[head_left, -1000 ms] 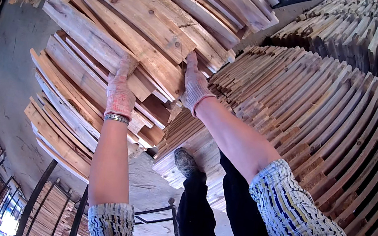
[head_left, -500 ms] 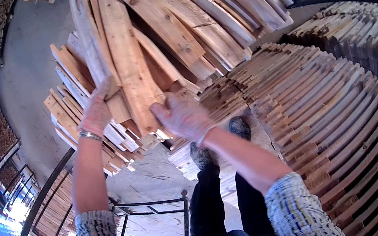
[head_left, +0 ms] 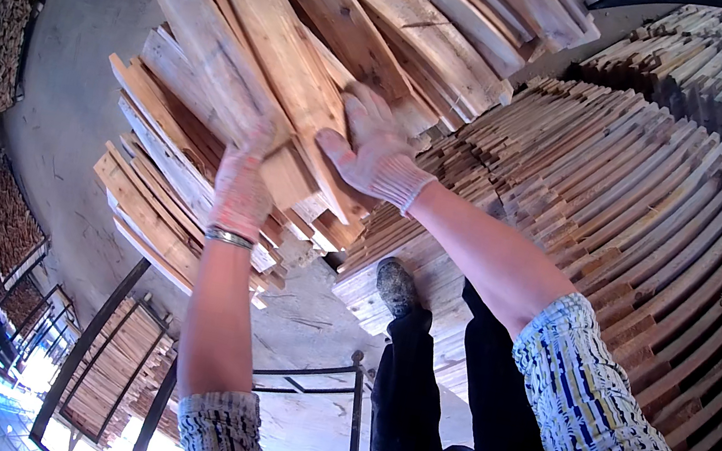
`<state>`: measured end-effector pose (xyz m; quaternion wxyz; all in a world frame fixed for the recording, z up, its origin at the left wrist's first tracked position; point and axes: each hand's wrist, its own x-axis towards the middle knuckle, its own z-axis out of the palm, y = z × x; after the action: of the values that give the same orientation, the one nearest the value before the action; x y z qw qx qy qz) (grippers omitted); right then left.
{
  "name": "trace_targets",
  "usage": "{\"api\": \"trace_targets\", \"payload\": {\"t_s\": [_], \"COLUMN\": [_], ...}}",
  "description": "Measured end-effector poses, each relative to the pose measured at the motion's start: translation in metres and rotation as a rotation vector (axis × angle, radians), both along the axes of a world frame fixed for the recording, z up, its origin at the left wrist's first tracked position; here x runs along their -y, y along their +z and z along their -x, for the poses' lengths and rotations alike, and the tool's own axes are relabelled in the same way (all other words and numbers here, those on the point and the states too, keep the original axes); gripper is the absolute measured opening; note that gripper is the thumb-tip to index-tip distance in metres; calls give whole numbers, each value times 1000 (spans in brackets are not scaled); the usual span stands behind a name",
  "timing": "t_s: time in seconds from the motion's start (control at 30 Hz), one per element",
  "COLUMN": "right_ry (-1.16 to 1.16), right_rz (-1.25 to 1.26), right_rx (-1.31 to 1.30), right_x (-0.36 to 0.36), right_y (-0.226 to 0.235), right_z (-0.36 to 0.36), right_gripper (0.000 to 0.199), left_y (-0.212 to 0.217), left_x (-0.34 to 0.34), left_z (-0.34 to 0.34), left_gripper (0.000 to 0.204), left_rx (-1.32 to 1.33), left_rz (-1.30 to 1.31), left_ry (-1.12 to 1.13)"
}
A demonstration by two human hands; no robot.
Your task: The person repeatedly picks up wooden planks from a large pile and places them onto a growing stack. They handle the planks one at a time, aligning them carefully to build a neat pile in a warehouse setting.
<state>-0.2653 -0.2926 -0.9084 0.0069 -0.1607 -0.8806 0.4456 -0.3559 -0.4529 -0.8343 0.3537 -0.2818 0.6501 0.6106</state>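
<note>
A thin knit glove covers each of my hands. My left hand (head_left: 244, 186) closes on the near end of a greyish wooden board (head_left: 208, 49); its fingertips are partly hidden. Beside it on the right lies a smoother yellowish board (head_left: 269, 35), nearly parallel. My right hand (head_left: 378, 156) grips this board along its right edge near the close end, thumb on top and fingers along the side. Both boards rest on an uneven pile of loose boards (head_left: 158, 199), whose ends jut out at the left and below.
More long boards (head_left: 416, 23) lie aslant at the top. A tall, tightly stacked row of boards (head_left: 635, 206) fills the right side. Dark metal frames (head_left: 305, 380) stand at the lower left and middle. My shoe (head_left: 396, 287) is near the stack's pale boards. Grey floor (head_left: 68, 77) runs along the left.
The yellowish board has swung closer to parallel with the greyish one. My right hand has slid farther up its edge. The whole view has shifted somewhat.
</note>
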Motion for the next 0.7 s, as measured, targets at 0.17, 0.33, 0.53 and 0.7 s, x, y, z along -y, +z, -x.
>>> {"api": "trace_targets", "payload": {"t_s": [0.17, 0.33, 0.53, 0.7], "right_ry": [37, -260, -124, -145], "right_rz": [169, 465, 823, 1190], "right_rx": [230, 568, 605, 561], "right_x": [-9, -36, -62, -51], "right_y": [17, 13, -20, 24], "right_z": [-88, -96, -70, -115], "right_gripper": [71, 73, 78, 80], "left_y": [-9, -22, -21, 32], "left_x": [8, -1, -24, -1], "left_z": [-91, -139, -123, -135], "left_gripper": [64, 64, 64, 57], "left_rx": [59, 108, 48, 243], "left_rz": [-111, 61, -57, 31], "left_ry": [108, 21, 55, -49]}}
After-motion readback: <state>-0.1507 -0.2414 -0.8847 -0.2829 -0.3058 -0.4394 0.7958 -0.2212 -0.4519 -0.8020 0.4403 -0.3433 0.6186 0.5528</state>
